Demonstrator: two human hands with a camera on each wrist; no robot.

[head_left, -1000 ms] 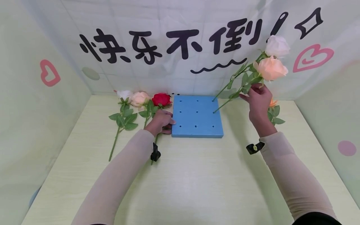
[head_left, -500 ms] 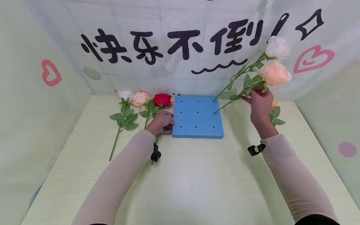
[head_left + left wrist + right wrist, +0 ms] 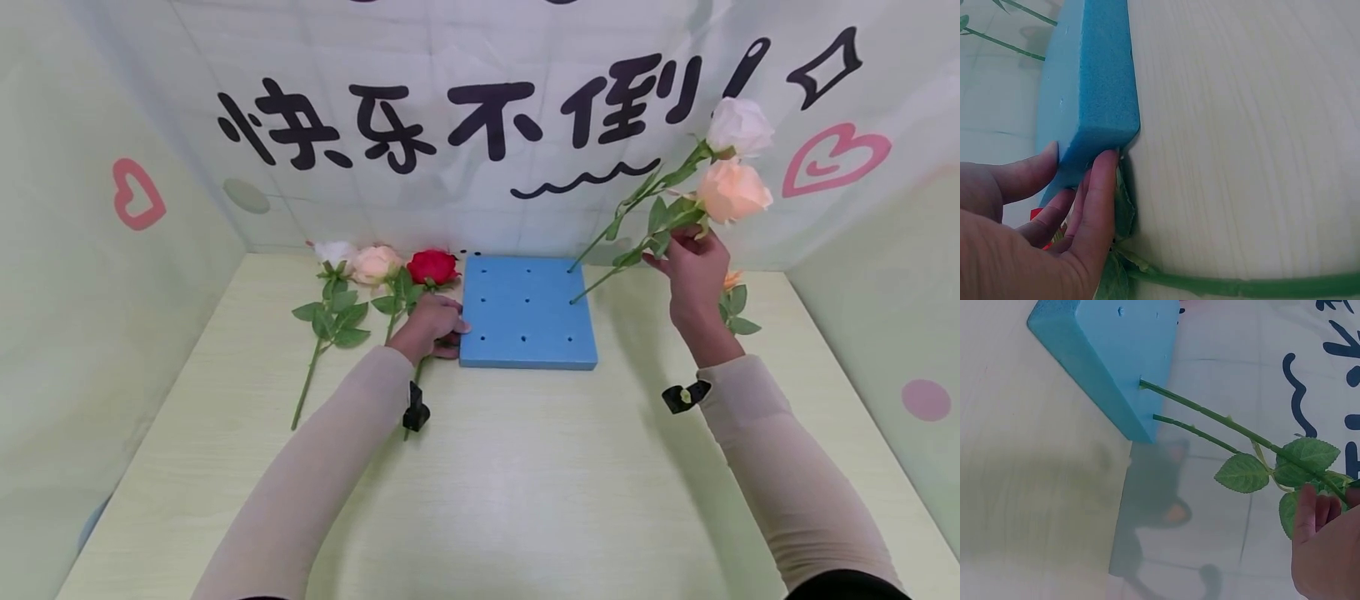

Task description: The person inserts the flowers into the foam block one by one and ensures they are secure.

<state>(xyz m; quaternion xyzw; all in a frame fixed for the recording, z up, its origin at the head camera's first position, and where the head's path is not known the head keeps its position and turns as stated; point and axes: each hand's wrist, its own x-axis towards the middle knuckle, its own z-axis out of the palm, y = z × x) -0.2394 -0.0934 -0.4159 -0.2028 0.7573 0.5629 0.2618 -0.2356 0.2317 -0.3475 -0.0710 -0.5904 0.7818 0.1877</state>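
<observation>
A blue foam board (image 3: 525,312) with rows of small holes lies at the back of the table. The left hand (image 3: 435,323) holds its left side, thumb (image 3: 1029,178) on the top edge and fingers against the side face. Two artificial roses lean rightward out of holes on the board's right side, one white (image 3: 738,127) and one peach (image 3: 733,192). Just under the peach bloom, the right hand (image 3: 693,271) pinches the stem. In the right wrist view, both green stems (image 3: 1210,415) enter the board, and the hand is partly out of frame.
Left of the board lie a white rose (image 3: 333,254), a light pink rose (image 3: 377,264) and a red rose (image 3: 432,267), the red one's stem partly under the left arm. An orange flower (image 3: 732,280) lies behind the right wrist. A printed cloth (image 3: 420,208) hangs close behind.
The right hand and the peach bloom have shifted slightly to the right and downward. The left hand keeps its place on the board, which stays where it was.
</observation>
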